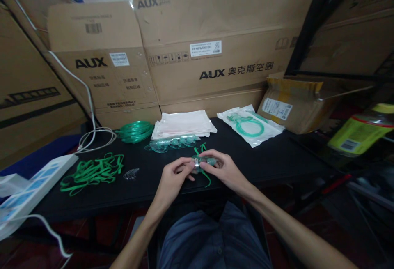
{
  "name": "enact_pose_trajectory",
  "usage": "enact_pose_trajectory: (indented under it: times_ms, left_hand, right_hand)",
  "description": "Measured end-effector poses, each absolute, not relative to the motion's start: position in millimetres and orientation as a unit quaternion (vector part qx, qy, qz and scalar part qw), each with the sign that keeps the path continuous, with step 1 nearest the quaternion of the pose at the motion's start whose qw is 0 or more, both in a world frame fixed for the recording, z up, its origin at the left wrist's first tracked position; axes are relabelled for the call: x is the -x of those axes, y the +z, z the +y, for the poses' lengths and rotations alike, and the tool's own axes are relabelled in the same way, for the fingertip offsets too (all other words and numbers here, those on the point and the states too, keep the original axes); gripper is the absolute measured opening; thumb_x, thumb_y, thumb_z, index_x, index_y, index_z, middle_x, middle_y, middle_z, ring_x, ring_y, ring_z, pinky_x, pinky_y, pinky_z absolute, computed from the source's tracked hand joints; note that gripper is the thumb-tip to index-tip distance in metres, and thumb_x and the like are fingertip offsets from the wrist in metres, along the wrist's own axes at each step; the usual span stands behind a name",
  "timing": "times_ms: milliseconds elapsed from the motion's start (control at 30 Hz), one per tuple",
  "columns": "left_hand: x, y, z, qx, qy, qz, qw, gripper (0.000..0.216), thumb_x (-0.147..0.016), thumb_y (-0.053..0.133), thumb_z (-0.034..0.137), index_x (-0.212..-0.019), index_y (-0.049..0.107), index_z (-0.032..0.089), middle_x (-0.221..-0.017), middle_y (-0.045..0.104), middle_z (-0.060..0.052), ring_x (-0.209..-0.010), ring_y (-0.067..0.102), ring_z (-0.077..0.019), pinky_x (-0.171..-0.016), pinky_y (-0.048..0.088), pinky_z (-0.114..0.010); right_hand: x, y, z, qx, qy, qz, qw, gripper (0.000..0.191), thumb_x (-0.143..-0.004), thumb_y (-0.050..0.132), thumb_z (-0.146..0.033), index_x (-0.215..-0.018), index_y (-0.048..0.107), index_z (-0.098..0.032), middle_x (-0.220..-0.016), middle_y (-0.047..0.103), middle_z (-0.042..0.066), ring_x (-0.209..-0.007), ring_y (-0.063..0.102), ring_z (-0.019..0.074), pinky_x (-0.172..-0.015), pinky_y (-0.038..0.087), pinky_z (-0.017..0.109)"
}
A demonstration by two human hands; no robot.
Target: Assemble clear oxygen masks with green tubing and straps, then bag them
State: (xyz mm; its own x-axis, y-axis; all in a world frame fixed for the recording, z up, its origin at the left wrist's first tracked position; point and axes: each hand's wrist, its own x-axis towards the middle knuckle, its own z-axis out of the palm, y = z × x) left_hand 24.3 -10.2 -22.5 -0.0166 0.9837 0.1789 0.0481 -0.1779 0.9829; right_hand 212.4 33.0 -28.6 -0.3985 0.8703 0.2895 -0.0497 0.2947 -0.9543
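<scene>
Both hands hold one small see-through green oxygen mask low over the near edge of the black table. My left hand pinches its left side, thumb beside a shiny metal strip. From the right, my right hand grips it with thumb and forefinger. A green elastic strap sticks out above and below the mask; the fingers cover much of it. Just beyond the hands lies a row of nested green masks. Small shiny clips lie left of my left hand.
Green elastic straps and coiled green tubing lie left, near a white power strip. White bags are stacked behind. A bagged tubing set, an open carton and a yellow-labelled bottle stand right.
</scene>
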Motion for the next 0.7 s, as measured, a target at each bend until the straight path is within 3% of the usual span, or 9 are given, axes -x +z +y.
enact_pose_trajectory:
  times_ms: [167,333,500,567,700]
  left_hand:
    - [-25,-30,-11,-0.567,0.53,0.49,0.397,0.031,-0.085,0.072,0.039,-0.103,0.074,0.014,-0.078,0.075,-0.005,-0.06,0.07,-0.0164,-0.051,0.054,-0.022]
    - [-25,-36,-10,-0.588,0.531,0.488,0.366,0.029,-0.086,0.072,0.039,-0.105,0.071,0.017,-0.086,0.073,-0.004,-0.06,0.07,-0.0161,-0.043,0.05,-0.02]
    - [-32,-31,-12,-0.565,0.569,0.495,0.335,0.025,-0.086,0.073,0.039,-0.099,0.067,0.02,-0.1,0.067,-0.002,-0.073,0.071,-0.0138,-0.064,0.06,-0.023]
    - [-34,-28,-13,-0.577,0.573,0.5,0.299,0.021,-0.087,0.072,0.039,-0.095,0.069,0.02,-0.095,0.064,-0.001,-0.077,0.068,-0.0135,-0.066,0.059,-0.022]
    - [-34,-26,-14,-0.617,0.532,0.508,0.28,0.023,-0.089,0.07,0.041,-0.093,0.077,0.019,-0.08,0.058,0.0,-0.063,0.058,-0.0106,-0.054,0.05,-0.019]
  right_hand:
    - [-209,-30,31,0.312,0.465,-0.685,0.465,0.022,-0.082,0.073,-0.032,-0.1,0.071,-0.018,-0.092,0.073,0.003,-0.088,0.067,0.0189,-0.079,0.049,0.029]
    - [-202,-28,24,0.33,0.463,-0.669,0.479,0.015,-0.081,0.069,-0.025,-0.095,0.066,-0.018,-0.081,0.073,0.001,-0.077,0.069,0.0178,-0.069,0.048,0.027]
    - [-199,-30,24,0.34,0.454,-0.649,0.507,0.013,-0.083,0.068,-0.029,-0.091,0.066,-0.019,-0.079,0.071,0.001,-0.075,0.068,0.018,-0.068,0.049,0.027]
    - [-199,-31,25,0.343,0.455,-0.638,0.518,0.015,-0.083,0.069,-0.031,-0.091,0.066,-0.019,-0.08,0.071,0.001,-0.075,0.069,0.0185,-0.068,0.05,0.027]
    - [-199,-31,24,0.358,0.432,-0.65,0.512,0.018,-0.086,0.067,-0.034,-0.096,0.068,-0.019,-0.084,0.073,0.003,-0.077,0.07,0.0202,-0.07,0.051,0.029]
